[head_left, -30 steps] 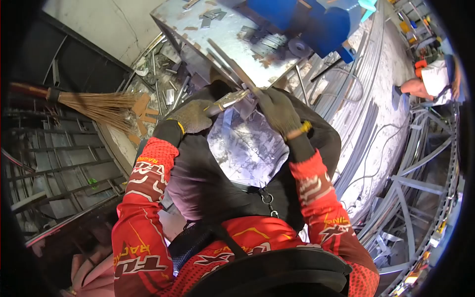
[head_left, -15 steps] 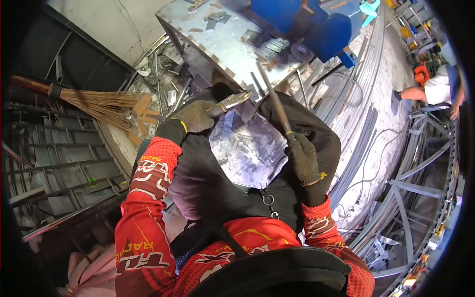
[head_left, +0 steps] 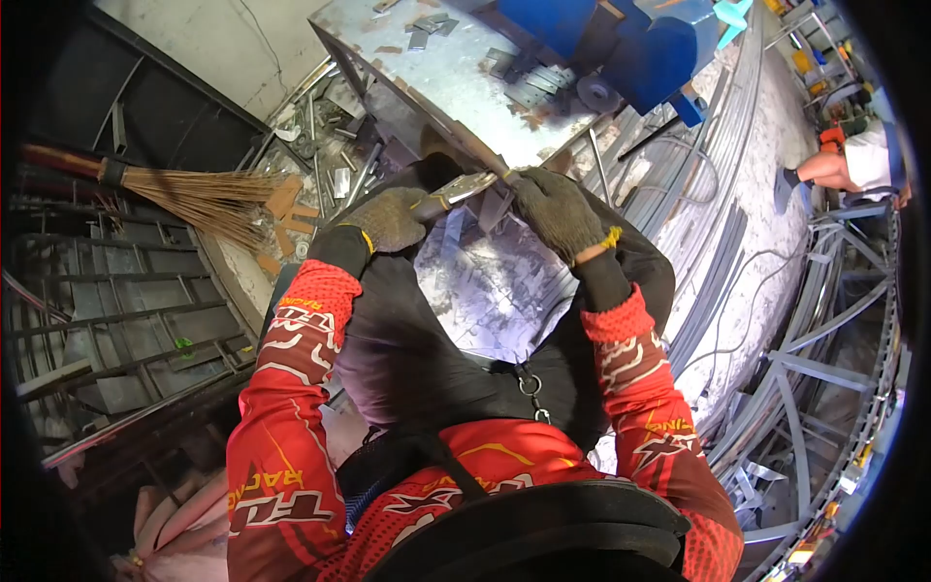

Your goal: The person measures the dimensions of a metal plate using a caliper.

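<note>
My left hand [head_left: 388, 218], in a grey knit glove, is closed on silver pliers [head_left: 456, 188] whose jaws point at the near edge of a steel table [head_left: 456, 68]. My gloved right hand [head_left: 558, 209] grips a thin dark metal rod [head_left: 472, 145] that lies up and left along that table edge, just beyond the pliers' jaws. The two hands are close together above my dark apron. What the pliers clamp is too small to tell.
Small metal offcuts [head_left: 529, 87] and a blue machine [head_left: 630, 39] sit on the table. A broom [head_left: 194, 194] and scrap lie on the floor at left. Curved steel bars [head_left: 698, 223] run along the right. Another person [head_left: 858, 160] crouches at far right.
Half a second ago my right hand was drawn back toward my waist with the rod raised. It has swung forward to the table edge beside the pliers. My left hand stayed put.
</note>
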`<state>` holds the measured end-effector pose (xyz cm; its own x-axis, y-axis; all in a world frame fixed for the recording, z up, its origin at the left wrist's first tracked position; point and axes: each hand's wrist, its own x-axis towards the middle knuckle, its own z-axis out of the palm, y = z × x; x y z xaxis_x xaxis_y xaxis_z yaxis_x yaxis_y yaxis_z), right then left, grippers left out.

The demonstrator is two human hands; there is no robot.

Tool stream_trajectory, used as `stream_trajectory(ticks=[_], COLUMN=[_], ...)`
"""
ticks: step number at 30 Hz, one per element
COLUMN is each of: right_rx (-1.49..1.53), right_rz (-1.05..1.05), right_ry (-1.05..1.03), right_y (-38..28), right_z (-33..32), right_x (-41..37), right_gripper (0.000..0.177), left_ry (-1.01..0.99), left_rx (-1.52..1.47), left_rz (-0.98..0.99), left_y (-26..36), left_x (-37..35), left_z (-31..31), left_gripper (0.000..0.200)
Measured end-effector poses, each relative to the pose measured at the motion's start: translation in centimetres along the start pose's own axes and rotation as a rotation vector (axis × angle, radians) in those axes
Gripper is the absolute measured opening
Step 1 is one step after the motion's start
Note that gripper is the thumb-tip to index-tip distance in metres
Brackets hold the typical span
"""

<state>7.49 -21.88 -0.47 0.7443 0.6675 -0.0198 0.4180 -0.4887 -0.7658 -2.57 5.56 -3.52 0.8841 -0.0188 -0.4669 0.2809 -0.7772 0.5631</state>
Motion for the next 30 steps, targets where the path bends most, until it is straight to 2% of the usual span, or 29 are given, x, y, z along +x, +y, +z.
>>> stream_trajectory(ticks=[3, 5, 6, 9, 10, 14, 16, 17, 19, 20, 21, 23, 24, 26, 27, 29, 30], right_rx=[0.02, -0.112, 0.109, 0.164, -0.02, 0.132, -0.132, -0.128, 0.028, 0.009, 0.006, 0.603, 0.608, 0.584, 0.589, 0.662, 0.668], right_rz=[0.052, -0.103, 0.263, 0.377, 0.002, 0.075, -0.19, -0.191, 0.116, -0.15, -0.152, 0.459, 0.469, 0.481, 0.482, 0.452, 0.444], right_ry=[0.013, 0.026, -0.033, 0.005, 0.116, 0.093, 0.22, 0.23, 0.155, 0.287, 0.28, 0.2, 0.205, 0.285, 0.297, 0.331, 0.332], right_y=[0.2, 1.1, -0.8, -0.4, 1.0, 2.0, 2.7, 2.6, 1.1, 4.6, 4.1, 2.2, 2.5, 3.1, 3.6, 4.3, 4.1], right_z=[-0.1, -0.5, -1.0, -0.9, -0.1, 1.3, 2.3, 2.1, 1.1, 2.4, 1.8, 0.6, 0.7, 0.8, 0.9, 1.3, 1.4], right_x=[-0.1, -2.6, -4.0, -6.6, -6.1, 0.4, 3.3, 3.3, 2.6, 1.3, -0.3, -4.2, -5.8, -7.9, -8.4, -9.0, -9.1], right_gripper=[0.035, 0.036, 0.036, 0.036, 0.036, 0.039, 0.044, 0.044, 0.049, 0.045, 0.045, 0.037, 0.037, 0.028, 0.028, 0.029, 0.029], left_ry=[0.061, 0.051, 0.037, 0.028, -0.002, 0.006, 0.003, 0.004, 0.06, 0.046, 0.048, 0.109, 0.098, 0.186, 0.182, 0.126, 0.11], left_rx=[0.036, 0.032, 0.047, 0.003, -0.056, 0.01, -0.001, 0.01, 0.043, 0.093, 0.086, 0.087, 0.091, 0.189, 0.198, -0.062, -0.047], left_rz=[0.068, 0.053, 0.044, 0.027, 0.021, 0.042, 0.001, 0.004, 0.002, 0.014, 0.012, 0.026, 0.028, 0.347, 0.355, 0.205, 0.261], left_y=[-1.3, -1.4, -1.3, -0.6, -0.8, -0.7, -0.9, -1.0, -1.0, -1.0, -1.0, -0.8, -1.6, -3.5, -2.9, -2.0, -0.9], left_x=[0.6, 0.8, 0.7, 0.1, 0.4, 0.6, 0.5, 0.4, 0.4, 0.4, 0.3, 0.1, 0.5, 1.6, 1.4, -0.2, -0.9], left_z=[0.4, 0.3, 0.3, 0.0, 0.2, 0.1, 0.2, 0.4, 0.2, 0.1, -0.1, 0.0, 0.6, 1.6, 1.5, 1.9, 1.7], left_gripper=[0.046, 0.046, 0.045, 0.045, 0.046, 0.048, 0.049, 0.049, 0.05, 0.05, 0.05, 0.04, 0.04, 0.044, 0.044, 0.046, 0.051])
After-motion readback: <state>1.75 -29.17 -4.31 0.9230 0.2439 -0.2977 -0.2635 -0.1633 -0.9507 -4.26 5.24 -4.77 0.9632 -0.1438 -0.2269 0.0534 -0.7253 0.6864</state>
